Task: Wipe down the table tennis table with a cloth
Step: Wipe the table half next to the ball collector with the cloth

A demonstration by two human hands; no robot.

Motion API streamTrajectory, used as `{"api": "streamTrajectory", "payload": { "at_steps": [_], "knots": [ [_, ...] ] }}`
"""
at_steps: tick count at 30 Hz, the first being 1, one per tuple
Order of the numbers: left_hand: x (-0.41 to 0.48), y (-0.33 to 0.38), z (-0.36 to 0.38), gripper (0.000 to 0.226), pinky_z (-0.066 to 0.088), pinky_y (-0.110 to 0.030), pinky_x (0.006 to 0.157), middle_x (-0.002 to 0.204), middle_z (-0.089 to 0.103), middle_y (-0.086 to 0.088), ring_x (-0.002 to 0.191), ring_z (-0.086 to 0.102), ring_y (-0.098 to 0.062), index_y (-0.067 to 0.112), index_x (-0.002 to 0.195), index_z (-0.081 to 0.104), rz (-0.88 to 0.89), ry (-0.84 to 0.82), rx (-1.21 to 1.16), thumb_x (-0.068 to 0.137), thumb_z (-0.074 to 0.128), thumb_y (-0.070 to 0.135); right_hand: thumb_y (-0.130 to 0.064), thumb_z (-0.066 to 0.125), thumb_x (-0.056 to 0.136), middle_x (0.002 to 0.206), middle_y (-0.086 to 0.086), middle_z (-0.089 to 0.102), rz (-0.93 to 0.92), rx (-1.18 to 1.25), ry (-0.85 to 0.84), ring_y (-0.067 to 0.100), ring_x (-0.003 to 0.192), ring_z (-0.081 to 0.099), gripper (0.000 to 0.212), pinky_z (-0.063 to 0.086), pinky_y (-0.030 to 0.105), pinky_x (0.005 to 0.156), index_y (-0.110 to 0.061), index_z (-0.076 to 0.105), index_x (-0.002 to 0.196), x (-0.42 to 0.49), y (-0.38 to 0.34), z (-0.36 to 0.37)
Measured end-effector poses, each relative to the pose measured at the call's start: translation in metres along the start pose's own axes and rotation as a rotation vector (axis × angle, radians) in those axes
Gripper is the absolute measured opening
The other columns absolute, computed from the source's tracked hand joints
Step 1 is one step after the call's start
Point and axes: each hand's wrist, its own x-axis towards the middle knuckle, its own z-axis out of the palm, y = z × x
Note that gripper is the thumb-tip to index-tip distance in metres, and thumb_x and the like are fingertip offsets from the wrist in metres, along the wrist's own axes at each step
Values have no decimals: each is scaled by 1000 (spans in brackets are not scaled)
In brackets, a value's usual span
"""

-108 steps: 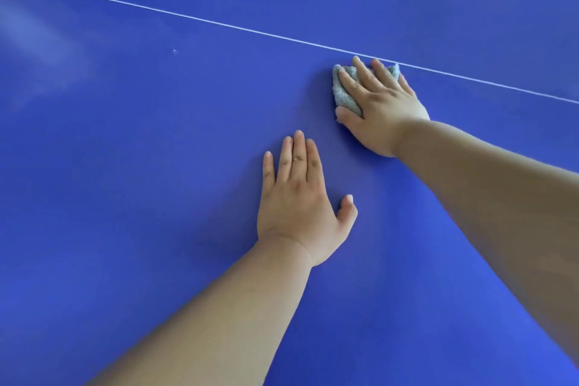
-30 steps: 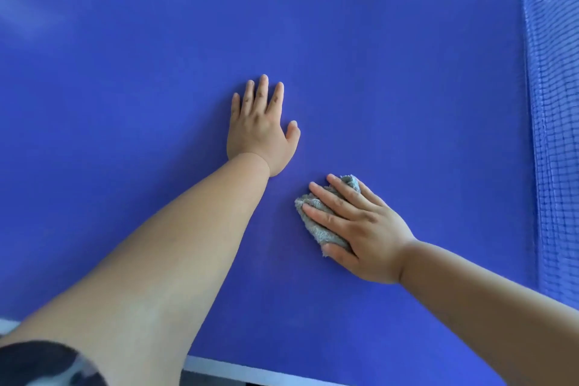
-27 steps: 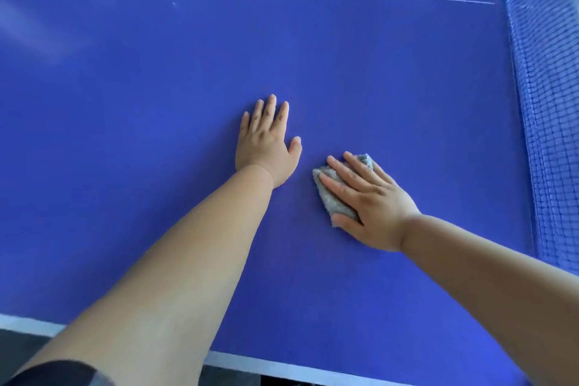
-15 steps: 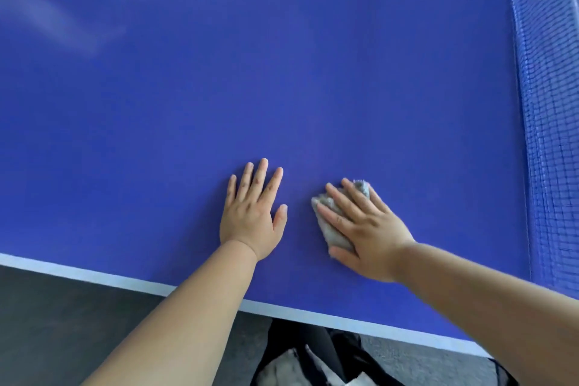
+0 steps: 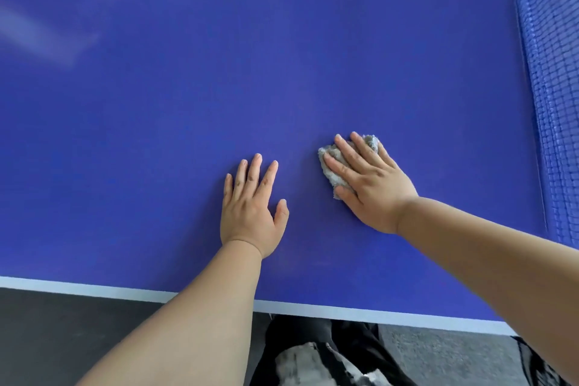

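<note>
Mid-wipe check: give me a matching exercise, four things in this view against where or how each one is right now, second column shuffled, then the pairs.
1. left hand
2. right hand
3. cloth
4. net

A. stands along the right edge of the view
B. lies flat on the bare table, fingers slightly spread
C. presses on grey fabric with straight fingers
D. bunched under fingers, partly showing

Pairs: 1-B, 2-C, 3-D, 4-A

Cloth (image 5: 336, 179) mostly under the right hand (image 5: 372, 188); net (image 5: 557, 72) partly out of frame.
</note>
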Motion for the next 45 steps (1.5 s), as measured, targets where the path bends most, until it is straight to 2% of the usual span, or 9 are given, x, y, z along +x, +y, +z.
{"api": "streamTrajectory", "payload": {
  "at_steps": [5,12,18,21,25,28,34,39,45],
  "knots": [
    [-1,2,-5,74,1,-47,130,174,4,4,160,0,-23,35,165,12,-3,-17,-20,94,23,54,-50,25,108,172,-4,8,-310,-43,-90,25,159,4,59,7,48,126,-33,18,164,-100,-16,25],
    [-2,-1,2,74,4,-49,129,173,11,2,159,5,-23,33,164,19,30,57,-63,93,25,55,-67,16,99,173,-4,-1,361,75,46,22,159,-8,72,1,47,128,-38,3,163,-80,-1,20],
    [-10,-3,1,77,-4,-52,128,174,-6,-4,159,-8,-29,28,165,2,120,-39,67,99,23,60,-57,22,106,173,-5,7,131,78,65,22,159,-1,63,4,47,128,-37,8,164,-142,-141,68],
    [-39,-15,-1,75,-9,-48,128,172,-20,-1,158,-17,-25,28,165,-6,220,-138,60,102,22,58,-62,16,105,172,-10,-3,103,112,2,15,158,-11,63,5,45,129,-43,-2,162,-153,-132,63],
    [-95,-43,10,72,-12,-47,127,170,-24,5,158,-19,-21,34,164,-10,191,-112,81,99,9,59,-71,10,96,172,-6,-13,510,182,17,17,156,-20,73,-7,44,128,-44,-14,159,-124,-80,42],
    [-102,-49,16,72,-8,-46,128,173,-12,7,159,-10,-20,36,164,-2,148,-34,40,97,10,59,-69,13,98,171,-3,-17,663,169,29,25,156,-20,74,-14,47,124,-38,-12,162,-92,-77,41],
    [-99,-47,18,74,-1,-48,129,174,-4,5,160,-3,-22,35,165,4,158,8,37,96,14,58,-61,13,103,173,-5,-1,243,70,72,22,159,-9,66,-5,45,128,-38,0,164,-117,-163,61],
    [-100,-44,12,78,-1,-48,130,173,-13,2,159,-11,-22,34,165,-5,131,-10,61,93,7,61,-63,14,104,171,-10,-8,74,95,14,16,157,-17,66,-7,44,127,-38,0,164,-149,-170,67],
    [-98,-47,20,78,0,-47,130,173,-6,1,160,-7,-20,33,166,6,138,43,9,94,21,58,-71,8,97,171,-6,-14,605,134,102,19,155,-25,77,-11,45,127,-35,-10,163,-84,-104,48]
  ]
}}
